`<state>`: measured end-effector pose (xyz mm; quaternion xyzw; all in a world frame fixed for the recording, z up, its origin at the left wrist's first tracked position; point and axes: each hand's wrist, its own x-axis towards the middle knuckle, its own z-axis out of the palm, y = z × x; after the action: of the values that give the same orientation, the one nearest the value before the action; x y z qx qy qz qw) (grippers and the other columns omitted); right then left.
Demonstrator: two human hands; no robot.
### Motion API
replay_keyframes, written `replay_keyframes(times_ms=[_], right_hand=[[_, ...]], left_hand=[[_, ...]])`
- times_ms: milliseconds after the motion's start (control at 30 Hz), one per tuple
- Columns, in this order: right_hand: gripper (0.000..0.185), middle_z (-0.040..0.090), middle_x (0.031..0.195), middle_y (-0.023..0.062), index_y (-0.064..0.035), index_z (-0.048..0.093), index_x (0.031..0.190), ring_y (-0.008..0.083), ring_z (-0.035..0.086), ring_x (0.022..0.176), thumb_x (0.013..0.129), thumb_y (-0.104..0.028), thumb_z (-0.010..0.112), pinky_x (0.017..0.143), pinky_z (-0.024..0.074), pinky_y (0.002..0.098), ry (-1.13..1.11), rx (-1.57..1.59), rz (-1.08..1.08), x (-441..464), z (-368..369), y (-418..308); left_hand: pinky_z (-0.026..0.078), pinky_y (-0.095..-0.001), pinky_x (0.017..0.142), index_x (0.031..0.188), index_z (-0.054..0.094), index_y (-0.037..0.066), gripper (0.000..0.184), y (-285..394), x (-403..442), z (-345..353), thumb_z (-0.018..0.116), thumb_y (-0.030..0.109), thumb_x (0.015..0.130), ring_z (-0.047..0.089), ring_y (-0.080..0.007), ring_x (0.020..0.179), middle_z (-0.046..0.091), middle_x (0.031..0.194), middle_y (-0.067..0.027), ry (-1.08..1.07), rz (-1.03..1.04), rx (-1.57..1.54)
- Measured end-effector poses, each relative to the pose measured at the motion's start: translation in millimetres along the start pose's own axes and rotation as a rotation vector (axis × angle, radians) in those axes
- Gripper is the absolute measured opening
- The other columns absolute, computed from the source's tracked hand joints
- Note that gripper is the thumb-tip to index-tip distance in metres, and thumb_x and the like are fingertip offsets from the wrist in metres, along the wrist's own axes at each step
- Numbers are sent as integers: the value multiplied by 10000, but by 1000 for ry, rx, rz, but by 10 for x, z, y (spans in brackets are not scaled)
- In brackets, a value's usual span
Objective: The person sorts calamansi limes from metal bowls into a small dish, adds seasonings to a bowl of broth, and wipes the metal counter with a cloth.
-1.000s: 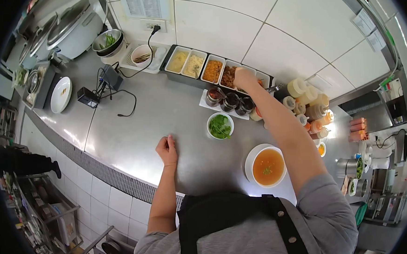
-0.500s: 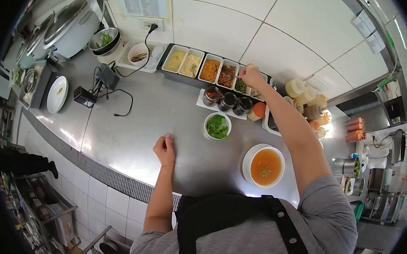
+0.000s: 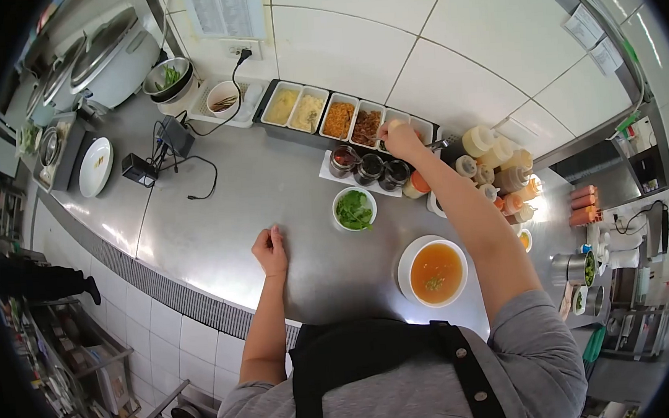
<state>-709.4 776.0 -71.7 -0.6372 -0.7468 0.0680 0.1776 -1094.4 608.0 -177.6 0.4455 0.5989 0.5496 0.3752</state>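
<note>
Worktop: smth metal, semi-gloss | wall tiles: smth, v. glossy | soup bowl + greens bowl: smth, glossy | topping tubs: smth, plastic-look | jars: glassy, shiny | squeeze btls: plastic | apron: matt cloth | studs: shiny metal | T-shirt: matt cloth | wall sheet: paper | floor grate: ribbed, rough

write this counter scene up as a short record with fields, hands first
left hand: loosely curled at the grey steel counter, nothing seen in it
right hand: over the long black rectangular food rack, grip unclear
soup: orange soup in a wide round white bowl
greens: green leaves in a small round white bowl
jars: three round glass jars in front of the rack
</note>
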Motion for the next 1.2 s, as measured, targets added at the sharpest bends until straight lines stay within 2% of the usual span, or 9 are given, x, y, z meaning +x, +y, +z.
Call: replay_keyframes(times_ms=[33, 133, 233, 333, 567, 833, 967, 1133, 1200], right_hand=[[176, 708, 757, 135, -69, 767, 856, 248, 688, 675, 773, -23, 618, 625, 532, 396, 12, 32, -24, -5, -7, -30], [163, 703, 762, 114, -13, 751, 853, 186, 650, 628, 789, 29, 608, 576, 510, 347, -230, 321, 469, 28, -255, -173], [162, 675, 751, 90, 45, 728, 903, 136, 594, 595, 835, 70, 583, 535, 467, 287, -299, 771, 765, 40, -281, -85], [172, 656, 748, 83, 74, 705, 983, 129, 542, 564, 881, 73, 566, 518, 436, 257, -318, 907, 901, 29, -288, -79], [163, 651, 786, 70, 33, 699, 1027, 116, 527, 626, 889, 42, 614, 570, 446, 260, -180, 996, 818, -25, -388, 219], [162, 671, 837, 56, 35, 683, 1044, 102, 560, 682, 906, -35, 633, 622, 448, 241, -94, 1166, 638, -827, -1646, -77], [156, 647, 813, 26, 24, 701, 1025, 82, 559, 695, 898, -49, 648, 626, 446, 244, -157, 1030, 635, -1865, -2124, -286], [124, 617, 797, 20, -16, 719, 985, 105, 555, 699, 914, -60, 627, 633, 442, 255, -200, 697, 821, -3210, -1791, -243], [152, 582, 794, 41, -35, 709, 998, 196, 579, 753, 892, -16, 600, 700, 471, 302, -35, 413, 559, -3607, -1580, -373]], left_hand=[[317, -242, 499, 673, 533, -1, 406, 0, 0, -2, 627, 220, 1002, 397, -55, 545, 479, 574, 6, -6, 4, 7], [323, -239, 502, 674, 530, 0, 407, 15, 2, -26, 623, 219, 1005, 405, -54, 548, 491, 583, 5, -16, 9, 18], [325, -238, 500, 672, 532, 1, 412, 28, 5, -16, 623, 225, 1006, 407, -52, 545, 497, 584, 7, -22, 4, 6], [327, -235, 498, 669, 534, 2, 414, 11, 13, -16, 622, 226, 1006, 408, -51, 543, 495, 580, 9, -22, 9, 16], [329, -240, 482, 662, 534, 3, 428, 8, 9, -9, 613, 240, 1010, 404, -55, 522, 484, 565, 8, -18, 15, 23], [314, -215, 456, 681, 530, 37, 421, 100, -2, -17, 579, 268, 1030, 399, -36, 512, 489, 588, 22, -49, -20, -21], [325, -207, 447, 701, 530, 45, 410, 97, -35, -21, 558, 272, 1041, 408, -34, 511, 502, 619, 20, -51, -21, -49], [343, -215, 456, 706, 547, 55, 443, 55, 10, -41, 547, 343, 1043, 419, -49, 509, 487, 613, 15, -99, -2, -9], [346, -215, 458, 697, 543, 60, 451, 69, 9, -46, 547, 350, 1042, 418, -51, 509, 483, 611, 15, -104, -6, 0]])
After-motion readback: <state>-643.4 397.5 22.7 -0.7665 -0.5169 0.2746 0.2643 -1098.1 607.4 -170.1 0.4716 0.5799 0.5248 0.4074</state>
